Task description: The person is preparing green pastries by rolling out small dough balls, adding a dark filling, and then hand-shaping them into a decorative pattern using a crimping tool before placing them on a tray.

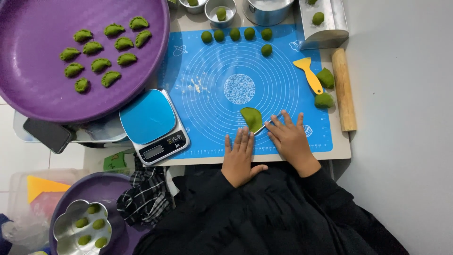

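A folded green dough half-moon (252, 117) lies on the blue silicone mat (212, 94). My left hand (239, 156) rests flat on the mat just below it, fingers together and touching its lower edge. My right hand (290, 138) lies flat to the right of the dough, fingers spread, fingertips beside a thin metal tool (262, 126) that runs along the dough's edge. Neither hand grips anything.
A purple tray (28, 94) with several green dumplings sits at the upper left. A digital scale (154, 124), several green dough balls (235, 34), a yellow scraper (308, 74), a wooden rolling pin (344, 89), metal bowls (220, 10) and a phone (49, 134) surround the mat.
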